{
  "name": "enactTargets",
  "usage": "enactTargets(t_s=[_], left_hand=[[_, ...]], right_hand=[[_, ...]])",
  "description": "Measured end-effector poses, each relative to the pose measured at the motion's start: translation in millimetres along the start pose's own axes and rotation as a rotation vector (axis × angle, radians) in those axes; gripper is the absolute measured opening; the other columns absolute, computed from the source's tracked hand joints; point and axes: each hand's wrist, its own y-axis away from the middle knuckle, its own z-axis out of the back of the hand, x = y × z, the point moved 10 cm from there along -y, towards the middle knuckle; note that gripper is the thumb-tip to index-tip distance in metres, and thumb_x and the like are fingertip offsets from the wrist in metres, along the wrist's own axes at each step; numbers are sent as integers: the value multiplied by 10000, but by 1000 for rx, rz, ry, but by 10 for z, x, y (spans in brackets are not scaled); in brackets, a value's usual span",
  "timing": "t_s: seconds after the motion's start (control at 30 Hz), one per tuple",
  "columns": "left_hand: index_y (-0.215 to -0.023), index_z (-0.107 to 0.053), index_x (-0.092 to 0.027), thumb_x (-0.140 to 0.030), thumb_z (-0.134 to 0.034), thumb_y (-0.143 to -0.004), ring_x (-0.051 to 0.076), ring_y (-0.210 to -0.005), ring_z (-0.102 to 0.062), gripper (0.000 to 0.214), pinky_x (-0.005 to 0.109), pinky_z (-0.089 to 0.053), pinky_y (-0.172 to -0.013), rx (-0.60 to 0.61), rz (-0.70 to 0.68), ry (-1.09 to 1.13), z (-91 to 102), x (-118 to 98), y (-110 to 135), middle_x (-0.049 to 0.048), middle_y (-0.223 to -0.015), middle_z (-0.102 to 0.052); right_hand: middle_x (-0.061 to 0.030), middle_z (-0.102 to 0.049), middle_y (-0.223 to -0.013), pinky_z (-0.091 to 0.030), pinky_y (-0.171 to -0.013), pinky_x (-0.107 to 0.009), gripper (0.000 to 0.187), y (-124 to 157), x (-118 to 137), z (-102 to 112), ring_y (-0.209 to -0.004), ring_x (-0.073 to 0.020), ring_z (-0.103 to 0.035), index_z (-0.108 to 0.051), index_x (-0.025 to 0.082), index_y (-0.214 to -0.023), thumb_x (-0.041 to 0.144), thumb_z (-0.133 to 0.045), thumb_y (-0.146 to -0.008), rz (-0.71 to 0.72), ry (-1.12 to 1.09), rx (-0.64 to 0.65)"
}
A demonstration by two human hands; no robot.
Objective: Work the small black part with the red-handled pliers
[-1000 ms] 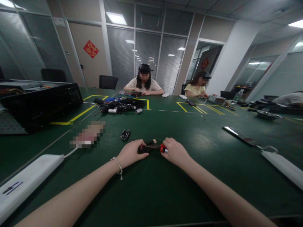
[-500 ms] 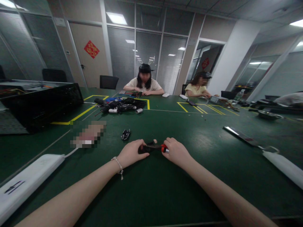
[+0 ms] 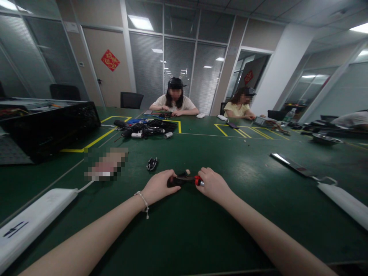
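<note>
My left hand (image 3: 158, 186) is closed round the left end of a small black part (image 3: 181, 179) resting on the green table (image 3: 184, 230). My right hand (image 3: 212, 185) is closed on a thin tool with a red collar (image 3: 197, 181) whose tip meets the part's right end. A bracelet sits on my left wrist. Just beyond the hands, to the left, lies a small black and white piece (image 3: 151, 163).
A white power strip (image 3: 31, 222) lies at the near left, a black case (image 3: 48, 128) behind it. Several black tools (image 3: 143, 129) are heaped mid-table. A metal strip (image 3: 290, 164) and a white device (image 3: 343, 203) lie at right. Two people sit across the table.
</note>
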Motion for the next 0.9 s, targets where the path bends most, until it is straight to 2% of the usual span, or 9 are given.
enactTargets(t_s=[0.9], left_hand=[[-861,-522,-210,-437,-556,-703,154,-707,-538,279,240,-376,-585,-20,-24,-1,-3,-2,-2,-9,-813,-563]], right_hand=[[-76,-561,-891,-433,-699,-258,213,14,-14,29,-801,-168,-501,-586,137,-852,282,-524,-709,-9,-6,7]])
